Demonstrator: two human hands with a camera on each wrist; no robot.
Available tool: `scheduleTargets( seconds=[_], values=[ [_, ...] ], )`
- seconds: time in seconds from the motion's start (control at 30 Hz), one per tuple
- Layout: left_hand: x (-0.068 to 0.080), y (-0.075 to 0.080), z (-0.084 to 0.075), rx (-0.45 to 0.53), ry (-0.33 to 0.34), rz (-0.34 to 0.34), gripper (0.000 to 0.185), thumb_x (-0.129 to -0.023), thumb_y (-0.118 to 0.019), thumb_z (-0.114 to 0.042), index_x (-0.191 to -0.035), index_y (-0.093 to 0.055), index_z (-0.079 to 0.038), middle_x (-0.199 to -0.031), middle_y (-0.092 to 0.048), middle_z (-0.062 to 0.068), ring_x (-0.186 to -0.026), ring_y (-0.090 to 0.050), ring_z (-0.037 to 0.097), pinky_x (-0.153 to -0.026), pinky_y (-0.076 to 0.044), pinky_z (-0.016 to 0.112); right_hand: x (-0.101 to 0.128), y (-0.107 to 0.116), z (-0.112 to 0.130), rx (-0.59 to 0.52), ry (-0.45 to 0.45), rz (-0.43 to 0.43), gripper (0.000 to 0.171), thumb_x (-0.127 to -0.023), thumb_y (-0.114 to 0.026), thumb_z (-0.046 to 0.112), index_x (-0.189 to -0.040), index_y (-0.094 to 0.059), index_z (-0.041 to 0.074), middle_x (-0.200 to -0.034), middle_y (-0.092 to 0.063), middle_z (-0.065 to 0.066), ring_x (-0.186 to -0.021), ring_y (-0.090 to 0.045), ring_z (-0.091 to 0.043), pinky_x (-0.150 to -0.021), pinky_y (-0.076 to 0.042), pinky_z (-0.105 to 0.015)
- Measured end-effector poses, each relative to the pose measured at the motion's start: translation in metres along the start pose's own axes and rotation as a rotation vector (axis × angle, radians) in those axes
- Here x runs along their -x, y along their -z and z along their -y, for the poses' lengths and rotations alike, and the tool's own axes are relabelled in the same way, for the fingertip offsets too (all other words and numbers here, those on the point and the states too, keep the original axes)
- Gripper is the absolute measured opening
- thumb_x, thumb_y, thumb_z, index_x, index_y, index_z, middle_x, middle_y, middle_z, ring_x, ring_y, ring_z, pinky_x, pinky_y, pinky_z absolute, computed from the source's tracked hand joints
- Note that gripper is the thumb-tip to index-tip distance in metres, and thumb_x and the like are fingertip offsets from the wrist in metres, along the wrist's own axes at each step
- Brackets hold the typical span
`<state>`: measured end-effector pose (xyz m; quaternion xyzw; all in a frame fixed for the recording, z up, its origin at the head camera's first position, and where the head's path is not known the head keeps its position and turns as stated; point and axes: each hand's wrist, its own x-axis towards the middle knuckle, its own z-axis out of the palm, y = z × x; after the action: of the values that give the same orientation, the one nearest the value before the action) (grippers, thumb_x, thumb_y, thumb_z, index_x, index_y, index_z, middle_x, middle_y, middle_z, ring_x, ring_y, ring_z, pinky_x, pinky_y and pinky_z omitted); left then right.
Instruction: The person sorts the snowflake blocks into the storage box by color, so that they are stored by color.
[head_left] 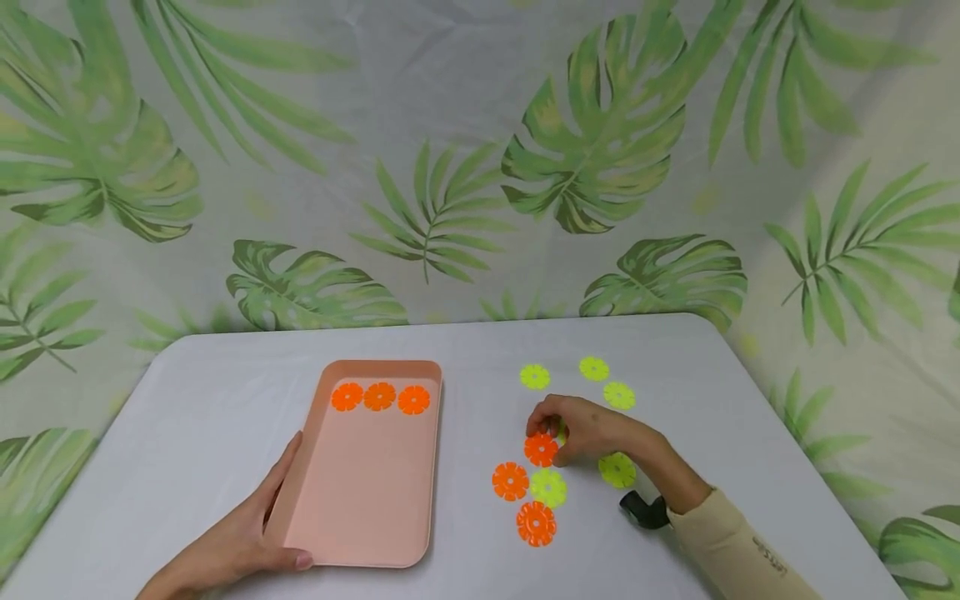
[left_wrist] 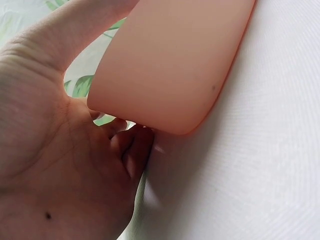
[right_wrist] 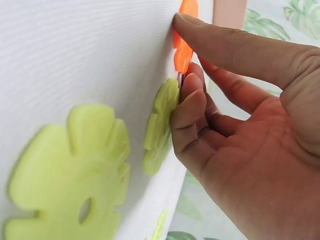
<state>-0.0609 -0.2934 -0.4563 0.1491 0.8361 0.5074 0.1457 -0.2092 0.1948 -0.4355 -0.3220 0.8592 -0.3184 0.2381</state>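
Observation:
A pink rectangular tray stands left of centre on the table, with three orange notched discs in a row near its far end. My left hand grips the tray's near left corner, thumb at the front edge and fingers along the left side. With thumb and fingertips, my right hand pinches an orange flower-shaped disc at the table surface. A yellow-green disc lies partly under the curled fingers of that hand. Close by are two more orange discs, one of them beside a yellow-green disc.
Several yellow-green discs lie around the right hand, including one at the back and one below the wrist. A black curved object sits beside the right sleeve. Leaf-patterned cloth hangs behind the white table.

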Motion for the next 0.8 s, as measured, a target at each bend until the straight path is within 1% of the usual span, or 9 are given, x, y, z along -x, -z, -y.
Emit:
scheduleTargets(
  seconds=[0.13,0.3,0.43,0.57,0.7,0.8],
  values=[
    [0.001,-0.0004,-0.0006,-0.004,0.006,-0.003,0.133,-0.079,-0.087,-0.014,-0.168,0.01,-0.033,-0.174,0.001,0.021,-0.133,-0.027,-0.022,-0.1,-0.029,0.003,-0.0009,0.0,0.0012,-0.002,0.001,0.009,0.041,-0.075,-0.078,-0.008,-0.111,-0.065,0.007,-0.105,-0.064,-0.004,-0.093,-0.055,-0.019,-0.083,-0.049,-0.025],
    [0.0001,0.001,-0.001,-0.005,-0.004,-0.008,0.132,-0.079,-0.087,-0.014,-0.168,0.009,-0.032,-0.174,0.0,0.021,-0.134,-0.028,-0.021,-0.1,-0.028,0.003,-0.0004,0.0008,0.0011,0.015,-0.005,-0.006,0.041,-0.076,-0.079,-0.006,-0.112,-0.067,0.008,-0.105,-0.064,-0.003,-0.094,-0.055,-0.019,-0.083,-0.049,-0.024],
    [-0.0006,0.0008,0.0002,-0.009,0.011,-0.01,0.132,-0.079,-0.087,-0.015,-0.168,0.008,-0.034,-0.175,-0.001,0.019,-0.134,-0.027,-0.022,-0.1,-0.027,0.003,0.0013,0.0004,-0.0001,0.023,-0.011,-0.034,0.039,-0.076,-0.083,-0.002,-0.11,-0.067,0.009,-0.106,-0.062,-0.003,-0.094,-0.055,-0.019,-0.083,-0.05,-0.025],
    [-0.0003,0.0003,0.0004,-0.012,0.03,-0.009,0.131,-0.08,-0.087,-0.016,-0.167,0.008,-0.037,-0.175,-0.001,0.017,-0.133,-0.028,-0.022,-0.1,-0.03,0.004,0.0011,-0.0011,-0.0015,0.014,-0.012,-0.074,0.04,-0.078,-0.086,0.004,-0.112,-0.066,0.009,-0.104,-0.063,-0.003,-0.093,-0.057,-0.019,-0.081,-0.051,-0.024],
    [-0.0003,0.0003,0.0001,-0.024,0.026,-0.011,0.131,-0.079,-0.087,-0.017,-0.167,0.008,-0.036,-0.175,-0.002,0.019,-0.133,-0.028,-0.022,-0.1,-0.031,0.005,-0.0007,-0.0009,-0.0023,0.006,-0.02,-0.104,0.04,-0.081,-0.087,0.007,-0.116,-0.067,0.012,-0.1,-0.065,-0.002,-0.089,-0.057,-0.018,-0.077,-0.051,-0.023],
    [-0.0005,0.0003,0.0007,-0.032,0.017,-0.013,0.132,-0.079,-0.088,-0.017,-0.168,0.008,-0.035,-0.174,-0.003,0.02,-0.133,-0.029,-0.022,-0.1,-0.031,0.005,-0.0025,0.0,-0.0018,0.0,-0.024,-0.124,0.037,-0.084,-0.085,0.008,-0.117,-0.068,0.013,-0.098,-0.065,-0.002,-0.088,-0.057,-0.016,-0.076,-0.05,-0.023]
  ],
)
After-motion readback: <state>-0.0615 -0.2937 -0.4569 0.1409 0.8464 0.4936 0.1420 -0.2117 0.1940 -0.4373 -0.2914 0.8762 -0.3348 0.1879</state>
